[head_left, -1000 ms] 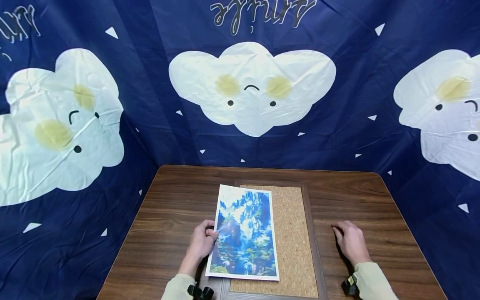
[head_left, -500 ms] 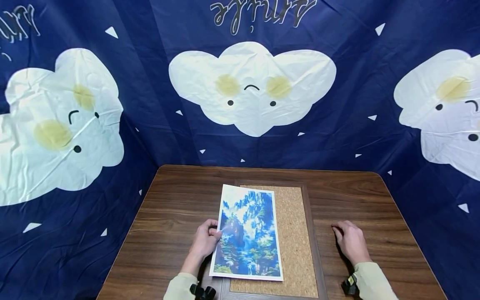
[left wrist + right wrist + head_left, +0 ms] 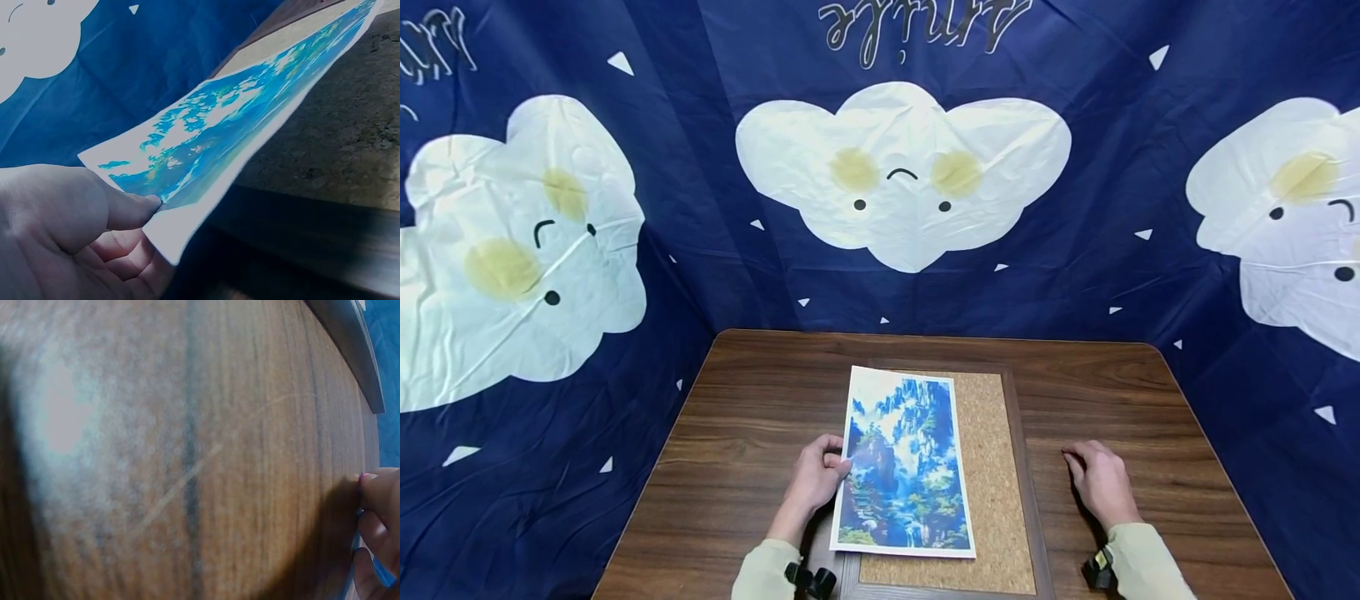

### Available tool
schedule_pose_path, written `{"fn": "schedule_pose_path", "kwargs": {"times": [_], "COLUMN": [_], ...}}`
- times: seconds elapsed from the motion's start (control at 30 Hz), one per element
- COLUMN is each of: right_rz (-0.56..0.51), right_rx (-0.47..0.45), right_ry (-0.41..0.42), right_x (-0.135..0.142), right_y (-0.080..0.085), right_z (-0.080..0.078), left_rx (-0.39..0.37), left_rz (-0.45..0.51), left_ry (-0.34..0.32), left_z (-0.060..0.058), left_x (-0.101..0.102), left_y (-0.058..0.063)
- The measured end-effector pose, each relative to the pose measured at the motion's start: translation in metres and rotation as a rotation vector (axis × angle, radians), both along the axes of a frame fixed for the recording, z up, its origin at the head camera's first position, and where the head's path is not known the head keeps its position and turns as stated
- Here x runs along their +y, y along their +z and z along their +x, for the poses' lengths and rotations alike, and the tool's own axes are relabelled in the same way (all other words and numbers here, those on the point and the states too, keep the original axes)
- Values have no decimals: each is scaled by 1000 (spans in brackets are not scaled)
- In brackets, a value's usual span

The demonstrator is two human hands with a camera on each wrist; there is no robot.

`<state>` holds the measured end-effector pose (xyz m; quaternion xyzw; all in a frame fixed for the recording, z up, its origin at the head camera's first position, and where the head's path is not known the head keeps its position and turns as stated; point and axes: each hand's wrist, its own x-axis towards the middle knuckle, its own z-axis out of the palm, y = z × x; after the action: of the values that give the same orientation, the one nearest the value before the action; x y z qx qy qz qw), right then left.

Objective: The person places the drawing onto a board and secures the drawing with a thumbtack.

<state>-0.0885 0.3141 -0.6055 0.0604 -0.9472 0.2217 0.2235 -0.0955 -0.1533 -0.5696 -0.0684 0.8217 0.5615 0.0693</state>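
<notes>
A sheet-like landscape print (image 3: 904,467), blue and green with a white border, hangs tilted over the left part of a wood-framed cork board (image 3: 996,483). My left hand (image 3: 817,477) pinches the print's left edge, thumb on the printed face and fingers behind. In the left wrist view the thumb of the left hand (image 3: 69,212) presses near the edge, the sheet bends slightly, and its underside is raised off the cork. To the right of the board my right hand (image 3: 1101,479) rests on the table with its fingers loosely bent. A small pink spot shows at a fingertip of the right hand (image 3: 380,500).
The brown wood table (image 3: 752,392) extends around the board. A blue curtain (image 3: 700,275) with printed white clouds stands behind the table and along both sides. Dark wrist cameras sit by both sleeves.
My left hand has carried the print a little to the right, so it covers more of the cork board's left side. The right hand has stayed in place.
</notes>
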Motion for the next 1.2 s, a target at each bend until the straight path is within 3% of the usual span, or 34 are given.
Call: {"fn": "schedule_pose_path", "kwargs": {"times": [0.73, 1.2], "right_rz": [7, -5], "right_rx": [17, 0], "right_ry": [-4, -11], "right_x": [1, 0], "right_y": [0, 0], "right_z": [-2, -1], "left_rx": [7, 19], "left_rz": [3, -108], "left_ry": [-38, -42], "left_z": [-7, -6], "left_x": [12, 20], "left_y": [1, 5]}}
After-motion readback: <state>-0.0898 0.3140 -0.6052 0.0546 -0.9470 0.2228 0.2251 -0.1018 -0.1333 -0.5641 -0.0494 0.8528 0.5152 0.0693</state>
